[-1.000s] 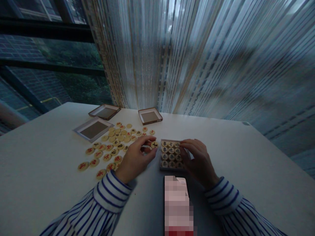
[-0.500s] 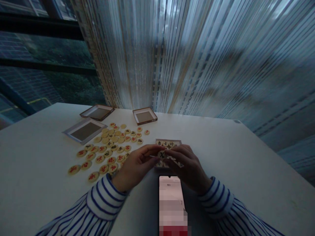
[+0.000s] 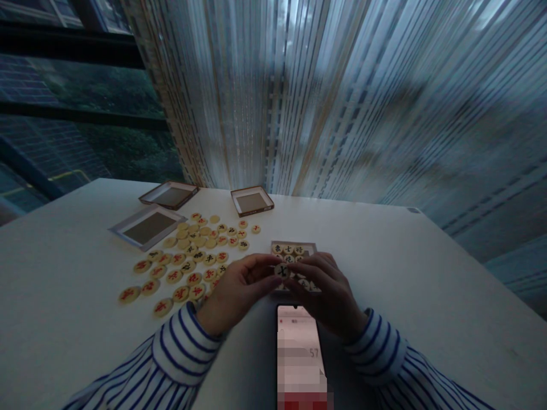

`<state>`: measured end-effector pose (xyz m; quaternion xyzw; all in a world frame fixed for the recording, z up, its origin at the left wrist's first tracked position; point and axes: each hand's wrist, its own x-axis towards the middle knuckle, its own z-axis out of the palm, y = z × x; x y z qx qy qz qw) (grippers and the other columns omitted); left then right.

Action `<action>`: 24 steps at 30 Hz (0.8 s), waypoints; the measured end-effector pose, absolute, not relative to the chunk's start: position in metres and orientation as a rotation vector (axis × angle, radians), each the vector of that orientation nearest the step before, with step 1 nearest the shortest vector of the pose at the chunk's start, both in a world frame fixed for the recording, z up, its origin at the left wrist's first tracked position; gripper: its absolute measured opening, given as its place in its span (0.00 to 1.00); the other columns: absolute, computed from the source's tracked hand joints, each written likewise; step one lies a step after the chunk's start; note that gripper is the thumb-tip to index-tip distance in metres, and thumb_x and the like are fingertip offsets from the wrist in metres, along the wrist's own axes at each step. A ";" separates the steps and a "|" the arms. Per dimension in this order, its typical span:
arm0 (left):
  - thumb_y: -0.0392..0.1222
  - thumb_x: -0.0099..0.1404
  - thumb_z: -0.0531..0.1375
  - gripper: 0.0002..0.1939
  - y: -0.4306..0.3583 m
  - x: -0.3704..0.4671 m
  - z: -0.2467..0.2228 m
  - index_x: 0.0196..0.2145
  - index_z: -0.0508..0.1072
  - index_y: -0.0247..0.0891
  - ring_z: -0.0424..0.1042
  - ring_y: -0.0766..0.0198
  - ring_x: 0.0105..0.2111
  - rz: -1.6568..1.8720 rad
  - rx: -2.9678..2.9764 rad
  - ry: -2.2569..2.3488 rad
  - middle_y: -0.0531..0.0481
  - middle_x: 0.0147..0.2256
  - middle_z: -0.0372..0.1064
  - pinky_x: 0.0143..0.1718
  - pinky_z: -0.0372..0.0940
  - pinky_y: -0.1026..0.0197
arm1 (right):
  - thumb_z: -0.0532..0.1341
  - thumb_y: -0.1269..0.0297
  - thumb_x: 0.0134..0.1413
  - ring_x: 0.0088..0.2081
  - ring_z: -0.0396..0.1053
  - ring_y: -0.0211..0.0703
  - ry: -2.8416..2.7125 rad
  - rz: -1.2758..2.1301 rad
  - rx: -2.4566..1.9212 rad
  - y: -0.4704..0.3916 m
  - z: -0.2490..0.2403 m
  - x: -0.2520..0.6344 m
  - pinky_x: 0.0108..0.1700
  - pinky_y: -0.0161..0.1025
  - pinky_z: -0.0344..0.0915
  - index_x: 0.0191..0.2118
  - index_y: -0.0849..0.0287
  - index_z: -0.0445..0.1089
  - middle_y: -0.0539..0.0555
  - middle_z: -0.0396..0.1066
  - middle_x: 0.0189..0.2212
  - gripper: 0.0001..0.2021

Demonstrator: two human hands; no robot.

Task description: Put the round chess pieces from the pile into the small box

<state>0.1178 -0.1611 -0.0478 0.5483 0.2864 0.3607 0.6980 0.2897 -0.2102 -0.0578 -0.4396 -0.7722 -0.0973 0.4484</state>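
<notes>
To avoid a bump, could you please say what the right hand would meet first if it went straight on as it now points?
The right hand would probably first meet the held round piece, which it seems to touch; the left hand lies beyond, though depth is unclear.

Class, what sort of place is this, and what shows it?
Probably an indoor spot beside a window, home or café unclear: white table, sheer striped curtain, and greenery outside the glass.
</notes>
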 end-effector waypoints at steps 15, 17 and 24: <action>0.43 0.49 0.65 0.13 -0.162 0.117 -0.045 0.32 0.76 0.33 0.72 0.63 0.29 0.790 1.114 0.782 0.48 0.27 0.75 0.35 0.67 0.59 | 0.62 0.69 0.50 0.31 0.67 0.40 -1.965 -0.267 -1.019 -0.212 -0.053 0.286 0.35 0.42 0.62 0.41 0.59 0.66 0.53 0.72 0.30 0.11; 0.43 0.50 0.65 0.14 -0.163 0.116 -0.045 0.33 0.76 0.33 0.72 0.62 0.30 0.801 1.136 0.792 0.47 0.29 0.75 0.37 0.67 0.57 | 0.62 0.69 0.50 0.32 0.67 0.40 -1.956 -0.262 -1.023 -0.212 -0.054 0.287 0.36 0.42 0.63 0.42 0.58 0.66 0.53 0.72 0.30 0.12; 0.41 0.51 0.62 0.13 -0.163 0.115 -0.048 0.35 0.76 0.34 0.73 0.61 0.31 0.800 1.224 0.825 0.46 0.32 0.76 0.38 0.67 0.56 | 0.61 0.68 0.51 0.31 0.67 0.40 -1.956 -0.257 -1.020 -0.213 -0.053 0.287 0.35 0.42 0.63 0.42 0.57 0.67 0.52 0.72 0.30 0.11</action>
